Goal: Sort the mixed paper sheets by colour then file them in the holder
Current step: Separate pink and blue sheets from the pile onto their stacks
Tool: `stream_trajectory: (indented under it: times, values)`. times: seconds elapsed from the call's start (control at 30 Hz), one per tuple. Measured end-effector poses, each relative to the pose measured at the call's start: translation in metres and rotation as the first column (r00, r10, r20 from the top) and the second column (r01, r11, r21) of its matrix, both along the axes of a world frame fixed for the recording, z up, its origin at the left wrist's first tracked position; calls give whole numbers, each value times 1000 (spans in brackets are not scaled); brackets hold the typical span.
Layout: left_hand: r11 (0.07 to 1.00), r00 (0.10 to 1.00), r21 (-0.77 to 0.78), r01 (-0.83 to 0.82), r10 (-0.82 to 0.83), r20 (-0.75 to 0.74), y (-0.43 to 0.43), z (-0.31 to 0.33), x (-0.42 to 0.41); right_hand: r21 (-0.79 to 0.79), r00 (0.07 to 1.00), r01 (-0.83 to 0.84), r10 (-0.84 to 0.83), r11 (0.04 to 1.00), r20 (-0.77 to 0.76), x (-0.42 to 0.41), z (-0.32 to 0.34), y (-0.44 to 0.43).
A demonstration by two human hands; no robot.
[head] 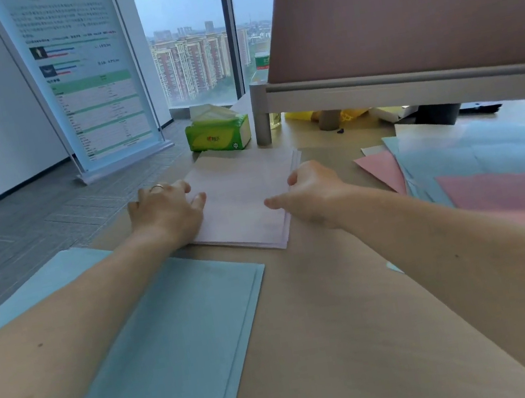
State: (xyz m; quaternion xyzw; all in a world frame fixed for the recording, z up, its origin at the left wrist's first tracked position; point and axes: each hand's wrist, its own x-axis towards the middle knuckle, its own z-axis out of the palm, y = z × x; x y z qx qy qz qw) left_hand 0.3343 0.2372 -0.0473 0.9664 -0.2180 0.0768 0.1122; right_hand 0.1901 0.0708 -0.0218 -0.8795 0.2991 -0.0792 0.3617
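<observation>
Both hands on the white stack (247,198), mid-desk

Left hand (166,211) clasps the stack's left edge, thumb on top; right hand (315,193) clasps the right edge, fingers curled, thumb laid across the top sheet; stack lies flat on the desk (341,307), just in front of the green tissue box (217,135); blue stack (172,335) lies nearer, under the left forearm; loose pink and blue sheets (478,169) overlap at right, below the divider panel (396,13).
</observation>
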Motion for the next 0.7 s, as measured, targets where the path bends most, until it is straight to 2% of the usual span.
stream_trajectory:
  times: [0.13,0.27,0.4,0.53,0.7]
  values:
    - [956,950,12,293,-292,108,-53,23,-75,-149,1000,-19,20,989,-1,-49,19,-18]
    - [852,850,-25,522,-519,88,-107,32,-168,-270,998,46,-52,962,-18,-139,31,-65]
    - [790,792,-88,607,-610,-11,-149,21,-250,-336,974,185,-217,923,-58,-249,31,-110]
    - [758,760,-191,623,-645,-80,-172,7,-331,-338,956,259,-291,905,-46,-338,13,-136]
    - [728,729,-83,681,-684,-25,-196,-12,-387,-360,947,308,-321,881,23,-393,-19,-147]
